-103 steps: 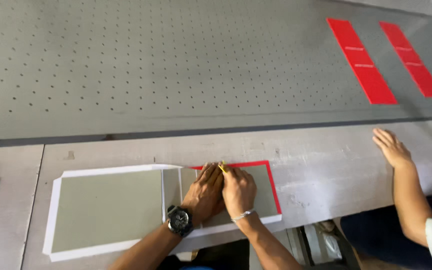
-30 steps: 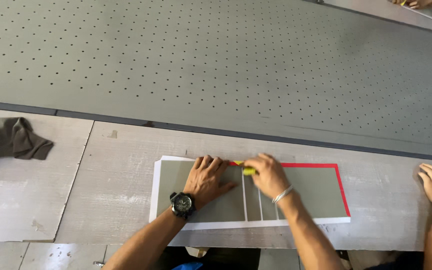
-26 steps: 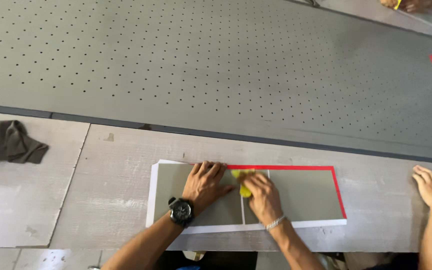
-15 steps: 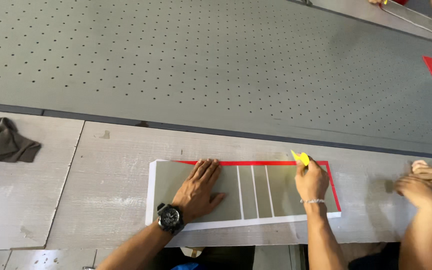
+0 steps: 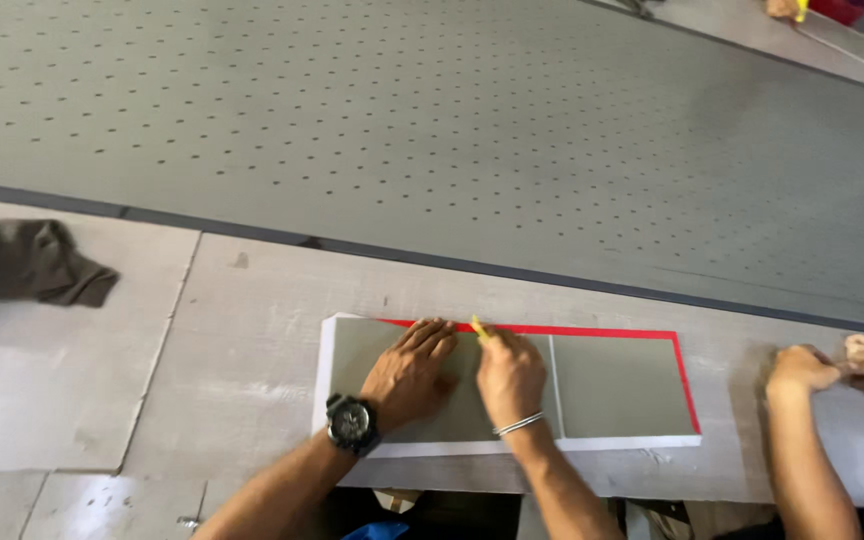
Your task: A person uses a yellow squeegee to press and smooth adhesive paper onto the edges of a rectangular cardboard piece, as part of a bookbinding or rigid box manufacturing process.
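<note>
A flat grey-green rectangular sheet [image 5: 617, 385] lies on the pale wooden bench, with a red strip along its top and right edges and a white border on the left and bottom. My left hand [image 5: 407, 372], a black watch on its wrist, presses flat on the sheet's left part with fingers spread. Beside it, my right hand [image 5: 510, 375], with a thin bracelet at the wrist, is closed around a small yellow tool [image 5: 478, 327] whose tip touches the sheet near the red strip.
A large perforated grey table surface [image 5: 452, 130] fills the far side beyond a dark rail. A crumpled dark cloth [image 5: 32, 262] lies at the left. Another person's hands [image 5: 832, 368] rest on the bench at the right. More hands appear at the top right corner.
My right hand with the yellow tool has moved back left from the sheet's right end, next to my left hand. The other person's hands shifted slightly at the right.
</note>
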